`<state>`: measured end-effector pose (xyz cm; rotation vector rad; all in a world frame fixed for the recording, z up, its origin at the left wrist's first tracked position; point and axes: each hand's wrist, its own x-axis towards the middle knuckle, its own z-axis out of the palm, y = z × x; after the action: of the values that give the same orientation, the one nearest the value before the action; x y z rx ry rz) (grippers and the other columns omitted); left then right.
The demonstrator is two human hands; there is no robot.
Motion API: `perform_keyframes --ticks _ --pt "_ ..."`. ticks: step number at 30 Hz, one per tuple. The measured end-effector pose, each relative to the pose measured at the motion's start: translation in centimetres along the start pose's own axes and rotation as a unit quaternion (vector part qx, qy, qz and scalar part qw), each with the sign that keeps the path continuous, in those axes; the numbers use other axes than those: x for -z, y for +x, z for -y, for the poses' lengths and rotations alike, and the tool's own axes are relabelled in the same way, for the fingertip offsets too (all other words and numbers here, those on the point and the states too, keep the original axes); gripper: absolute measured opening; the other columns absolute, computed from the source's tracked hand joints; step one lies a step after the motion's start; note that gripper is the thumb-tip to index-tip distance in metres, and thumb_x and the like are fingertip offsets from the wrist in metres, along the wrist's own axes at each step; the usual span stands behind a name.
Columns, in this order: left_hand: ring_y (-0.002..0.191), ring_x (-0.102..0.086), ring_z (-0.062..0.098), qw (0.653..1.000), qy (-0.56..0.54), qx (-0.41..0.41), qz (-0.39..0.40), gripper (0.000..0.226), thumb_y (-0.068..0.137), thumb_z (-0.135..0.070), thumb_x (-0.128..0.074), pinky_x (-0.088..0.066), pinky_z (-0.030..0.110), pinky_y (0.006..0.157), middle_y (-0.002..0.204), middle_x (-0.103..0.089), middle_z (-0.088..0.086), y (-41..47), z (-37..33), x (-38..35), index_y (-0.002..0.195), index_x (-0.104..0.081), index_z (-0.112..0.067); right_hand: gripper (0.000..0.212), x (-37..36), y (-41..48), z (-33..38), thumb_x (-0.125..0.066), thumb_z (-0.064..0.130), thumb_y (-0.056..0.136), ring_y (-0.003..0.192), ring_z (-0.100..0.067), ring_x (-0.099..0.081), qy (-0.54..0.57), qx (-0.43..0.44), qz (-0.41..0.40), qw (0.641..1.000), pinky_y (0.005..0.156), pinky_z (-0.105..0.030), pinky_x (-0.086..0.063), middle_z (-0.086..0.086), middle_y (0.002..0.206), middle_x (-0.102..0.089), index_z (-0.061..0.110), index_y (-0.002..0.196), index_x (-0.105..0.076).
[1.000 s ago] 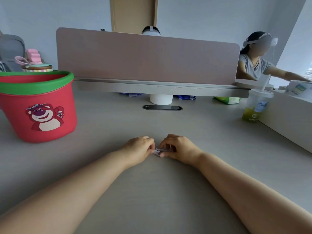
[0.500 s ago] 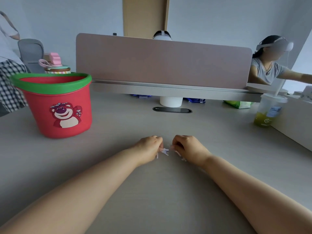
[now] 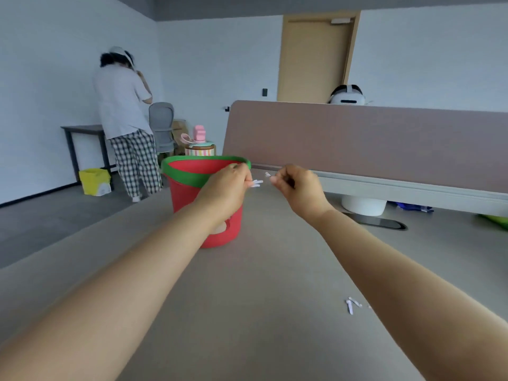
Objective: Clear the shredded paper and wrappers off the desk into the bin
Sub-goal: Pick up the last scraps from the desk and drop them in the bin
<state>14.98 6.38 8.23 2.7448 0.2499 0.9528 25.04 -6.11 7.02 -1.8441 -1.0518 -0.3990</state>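
Both hands have risen from the desk (image 3: 261, 270) toward the red bin (image 3: 189, 182), the left hand (image 3: 228, 188) and right hand (image 3: 297, 188) each pinching paper shreds (image 3: 257, 183), while some scraps (image 3: 351, 305) remain on the desk to collect.

Both hands have risen off the desk (image 3: 261, 284) and reached toward the red bin (image 3: 192, 188). The left hand (image 3: 228, 188) now pinches white paper strips (image 3: 256, 183) in front of the bin's rim; the right hand (image 3: 298, 188) pinches a smaller scrap (image 3: 268, 175). A few shreds (image 3: 351, 305) now lie loose on the desk beside the right forearm.
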Motion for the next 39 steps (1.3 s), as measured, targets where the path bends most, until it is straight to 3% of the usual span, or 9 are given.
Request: perform_keyframes --ticks 5,10,16,21,23,26,29,36,39 --pt "0.09 -0.061 0.034 0.994 0.039 0.057 -0.081 0.018 0.09 -0.016 -0.053 -0.047 0.04 0.078 0.096 -0.067 0.018 2.6 4.2 4.4 0.091 -0.061 0.0 0.019 -4.7 5.7 3.7 -0.06 0.018 0.086 0.055 -0.007 -0.041 0.052 0.03 -0.019 0.998 0.052 -0.005 -0.035 0.005 0.06 -0.048 0.0 0.079 -0.059" --pt "0.087 -0.065 0.034 0.994 0.041 0.092 -0.032 0.012 0.084 -0.01 -0.059 -0.053 0.041 0.083 0.094 -0.07 0.019 3.7 7.1 5.4 0.081 -0.071 -0.008 0.014 -7.6 8.8 4.2 -0.059 0.014 0.086 0.057 -0.011 -0.045 0.025 0.027 0.009 0.999 0.05 -0.015 -0.034 0.0 0.064 -0.053 0.005 0.076 -0.059" --pt "0.1 -0.065 0.024 0.995 0.011 0.099 0.012 0.022 0.088 -0.009 -0.054 -0.05 0.032 0.092 0.108 -0.071 0.01 3.6 8.6 5.1 0.102 -0.07 -0.014 0.021 -7.8 9.4 3.5 -0.055 0.015 0.088 0.087 -0.031 -0.06 -0.066 0.011 0.105 0.992 0.081 -0.036 -0.049 -0.017 0.095 -0.069 -0.003 0.089 -0.067" --pt "0.087 -0.067 0.021 0.993 0.016 0.117 -0.008 0.003 0.079 -0.016 -0.067 -0.054 0.033 0.081 0.087 -0.072 0.004 3.7 8.7 4.7 0.079 -0.07 -0.017 0.002 -7.5 9.3 3.3 -0.071 0.014 0.074 0.074 -0.014 -0.057 -0.059 -0.008 0.081 0.995 0.074 -0.03 -0.051 0.006 0.068 -0.064 0.011 0.074 -0.07" --pt "0.082 -0.065 0.021 0.991 0.022 0.13 -0.026 0.011 0.076 -0.022 -0.071 -0.053 0.033 0.076 0.078 -0.068 0.0 3.6 8.4 4.7 0.068 -0.063 -0.021 0.013 -7.6 9.1 3.2 -0.073 0.024 0.073 0.074 -0.018 -0.059 -0.07 -0.01 0.07 0.995 0.073 -0.033 -0.051 0.008 0.062 -0.058 0.012 0.071 -0.068" --pt "0.084 -0.065 0.023 0.989 0.025 0.136 -0.044 0.01 0.077 -0.026 -0.068 -0.054 0.036 0.076 0.084 -0.071 0.003 3.4 8.0 4.8 0.069 -0.064 -0.021 0.016 -7.4 8.8 2.9 -0.057 0.022 0.086 0.089 -0.027 -0.062 -0.079 0.007 0.085 0.993 0.086 -0.041 -0.051 -0.005 0.088 -0.071 0.013 0.086 -0.069" --pt "0.089 -0.064 0.025 0.992 0.027 0.105 -0.069 0.009 0.081 -0.024 -0.061 -0.053 0.037 0.077 0.095 -0.071 0.003 3.4 6.9 4.5 0.08 -0.067 -0.017 0.026 -6.1 7.7 2.6 -0.047 0.008 0.089 0.106 -0.026 -0.059 -0.06 0.02 0.093 0.994 0.096 -0.032 -0.045 -0.007 0.115 -0.067 0.013 0.107 -0.065" --pt "0.097 -0.057 0.027 0.991 0.0 -0.066 -0.115 0.013 0.082 -0.018 -0.057 -0.044 0.035 0.077 0.1 -0.062 0.007 2.5 -0.2 0.4 0.091 -0.063 -0.011 0.022 0.7 2.5 -1.6 -0.052 0.005 0.086 0.089 -0.016 -0.055 -0.057 0.014 -0.001 0.998 0.068 0.005 -0.034 -0.009 0.11 -0.063 0.008 0.105 -0.064" --pt "0.096 -0.057 0.028 0.989 -0.034 -0.133 -0.051 0.016 0.082 -0.019 -0.058 -0.045 0.036 0.079 0.103 -0.061 0.008 1.3 -4.3 -3.4 0.095 -0.063 -0.012 0.021 4.7 -1.5 -4.3 -0.051 0.005 0.086 0.08 -0.016 -0.054 -0.092 -0.039 0.0 0.995 0.063 -0.004 -0.037 -0.002 0.098 -0.061 0.009 0.101 -0.065"
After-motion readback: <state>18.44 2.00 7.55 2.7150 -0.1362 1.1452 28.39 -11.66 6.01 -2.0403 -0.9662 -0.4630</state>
